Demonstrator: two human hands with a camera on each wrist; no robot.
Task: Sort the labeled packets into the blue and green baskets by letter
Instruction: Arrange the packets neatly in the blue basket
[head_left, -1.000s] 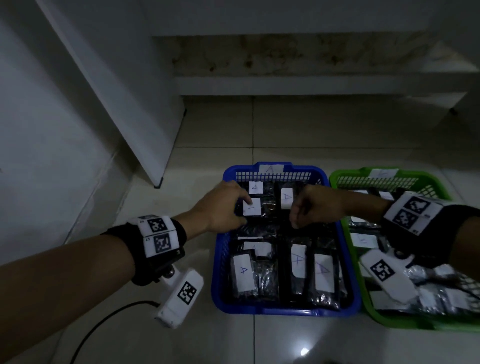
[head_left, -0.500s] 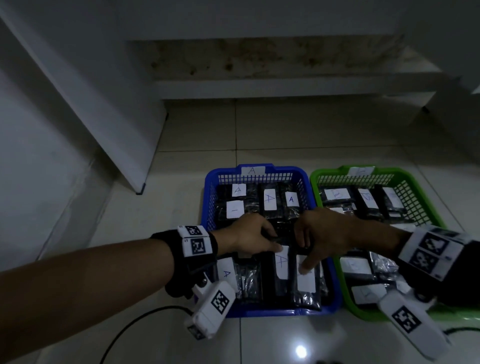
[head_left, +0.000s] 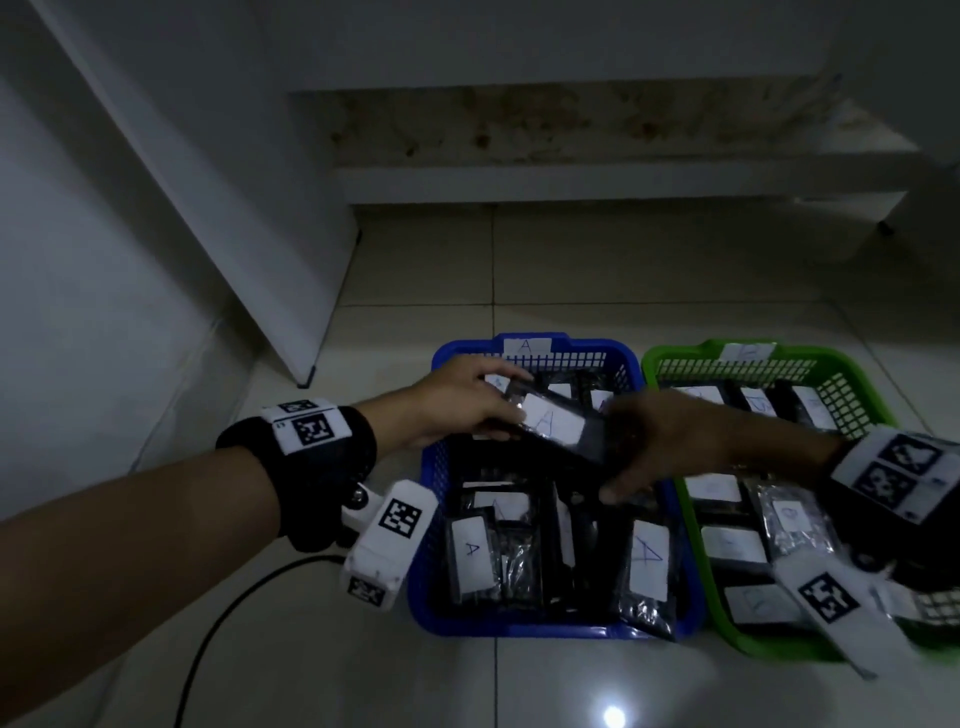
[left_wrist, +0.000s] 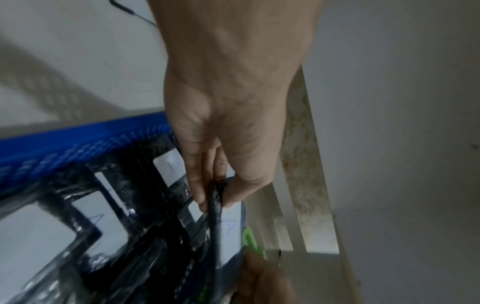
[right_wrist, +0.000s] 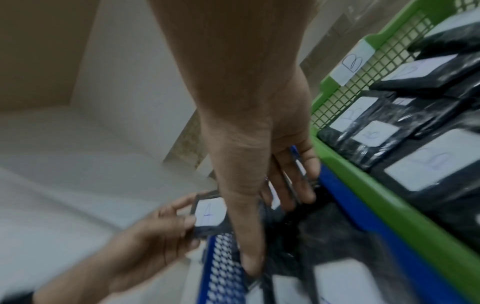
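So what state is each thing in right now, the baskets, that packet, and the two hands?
Blue basket: on the floor, tagged A, holding A-labelled packets.
Green basket: beside it, tagged B, holding B-labelled packets.
Lifted packet: labelled A, held over the blue basket.
Left hand: pinches one end of the packet.
Right hand: at the packet's other end; grip unclear.

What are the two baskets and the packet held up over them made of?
Blue basket and green basket: probably moulded plastic, with smooth rims and mesh walls. Packet, held by left hand and right hand: seemingly glossy dark plastic film, judging by glints, with a matte white label, likely paper, marked A.
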